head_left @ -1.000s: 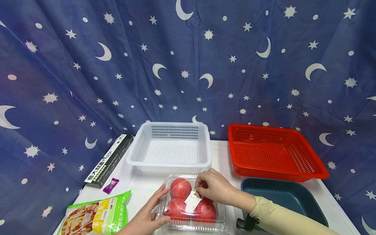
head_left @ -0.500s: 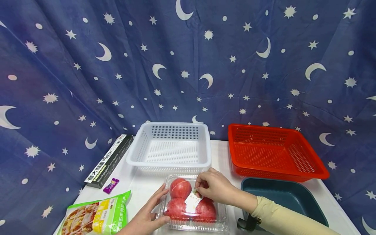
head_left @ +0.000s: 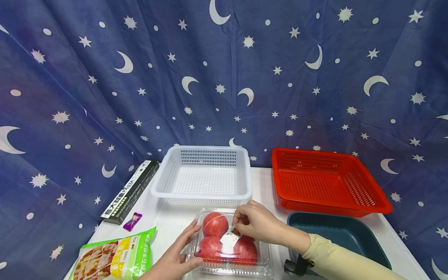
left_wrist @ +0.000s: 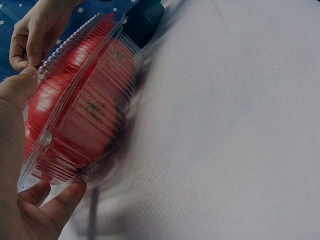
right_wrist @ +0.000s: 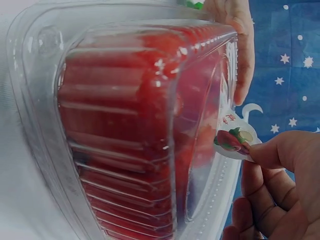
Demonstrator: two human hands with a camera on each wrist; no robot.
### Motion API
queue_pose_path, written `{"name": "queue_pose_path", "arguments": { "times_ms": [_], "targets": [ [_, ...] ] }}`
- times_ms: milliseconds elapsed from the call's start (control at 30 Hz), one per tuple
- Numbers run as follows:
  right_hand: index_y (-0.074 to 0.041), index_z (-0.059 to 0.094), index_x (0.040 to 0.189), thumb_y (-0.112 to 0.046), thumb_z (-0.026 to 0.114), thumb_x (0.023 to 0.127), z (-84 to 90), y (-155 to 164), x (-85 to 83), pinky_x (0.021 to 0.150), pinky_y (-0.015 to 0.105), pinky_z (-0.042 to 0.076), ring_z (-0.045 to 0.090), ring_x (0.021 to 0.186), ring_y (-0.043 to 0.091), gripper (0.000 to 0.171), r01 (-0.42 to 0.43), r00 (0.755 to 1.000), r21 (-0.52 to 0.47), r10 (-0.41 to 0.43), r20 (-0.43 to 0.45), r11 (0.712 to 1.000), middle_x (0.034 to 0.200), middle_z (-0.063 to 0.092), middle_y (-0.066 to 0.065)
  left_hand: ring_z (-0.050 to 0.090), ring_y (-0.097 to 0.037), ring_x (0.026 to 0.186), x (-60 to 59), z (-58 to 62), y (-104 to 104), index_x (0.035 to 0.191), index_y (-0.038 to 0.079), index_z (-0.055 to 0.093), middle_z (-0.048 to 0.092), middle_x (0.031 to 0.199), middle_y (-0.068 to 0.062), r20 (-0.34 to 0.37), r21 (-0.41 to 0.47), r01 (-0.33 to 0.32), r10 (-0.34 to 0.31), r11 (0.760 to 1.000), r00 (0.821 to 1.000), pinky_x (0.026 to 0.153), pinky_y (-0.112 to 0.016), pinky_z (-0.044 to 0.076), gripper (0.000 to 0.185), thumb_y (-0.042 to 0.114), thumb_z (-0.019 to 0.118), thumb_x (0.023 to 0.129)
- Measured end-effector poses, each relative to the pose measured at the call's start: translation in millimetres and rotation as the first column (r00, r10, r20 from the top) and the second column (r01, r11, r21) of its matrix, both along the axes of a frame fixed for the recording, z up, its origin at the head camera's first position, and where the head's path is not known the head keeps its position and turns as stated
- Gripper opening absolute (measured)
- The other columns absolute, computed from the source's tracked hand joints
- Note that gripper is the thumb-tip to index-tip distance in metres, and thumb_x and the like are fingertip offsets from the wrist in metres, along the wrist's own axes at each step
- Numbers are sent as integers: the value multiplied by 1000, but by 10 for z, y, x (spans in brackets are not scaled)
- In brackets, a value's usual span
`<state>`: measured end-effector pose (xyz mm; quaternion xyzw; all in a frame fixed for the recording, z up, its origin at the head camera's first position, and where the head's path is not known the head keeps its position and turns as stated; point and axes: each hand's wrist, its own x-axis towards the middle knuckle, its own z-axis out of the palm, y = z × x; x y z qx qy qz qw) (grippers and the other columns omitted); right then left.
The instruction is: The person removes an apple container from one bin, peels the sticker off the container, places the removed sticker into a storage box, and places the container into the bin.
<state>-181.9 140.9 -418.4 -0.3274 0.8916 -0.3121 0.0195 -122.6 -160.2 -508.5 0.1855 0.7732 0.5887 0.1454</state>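
A clear plastic clamshell box (head_left: 245, 270) holds several red fruits that look like apples (head_left: 215, 224). Across its lid lies a white printed sticker (head_left: 229, 240). Thumb and fingertips of my right hand (head_left: 258, 224) pinch the sticker's far edge, which stands raised off the lid; its fruit picture shows in the right wrist view, where the sticker (right_wrist: 231, 141) is bent. My left hand (head_left: 175, 252) rests at the box's left side, thumb and fingers spread and touching the plastic. Part of the sticker is covered by the right fingers in the head view.
Behind the box stands a white basket (head_left: 201, 196), with a red basket (head_left: 325, 206) to its right. A dark teal tray (head_left: 336, 233) sits beside the right forearm. At left lie a pasta box (head_left: 131, 192), a small purple packet (head_left: 132, 221) and a green food bag (head_left: 115, 256).
The sticker's pinched edge has curled up a little more, and its surface looks more folded. My right wrist has shifted slightly; the left hand and the box stay put.
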Motion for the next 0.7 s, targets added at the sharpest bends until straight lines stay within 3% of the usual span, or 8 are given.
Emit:
{"name": "queue_pose_path", "arguments": {
  "times_ms": [433,700],
  "targets": [
    [-27,69,81,-6,74,87,138,29,34,71,25,48,51,86,8,22,-2,997,-40,5,83,999,73,63,-22,21,-58,144,0,-4,3,161,24,29,5,172,-9,-4,0,11,-11,1000,1000,100,-60,49,78,19,73,96],
    [-26,69,86,-13,73,93,357,175,-101,77,34,48,53,88,21,16,111,993,-152,-102,64,982,81,63,-16,21,-58,144,6,9,-1,161,26,31,5,172,-7,-16,-11,7,-7,1000,1000,100,-62,49,77,20,73,96]
  ]
}}
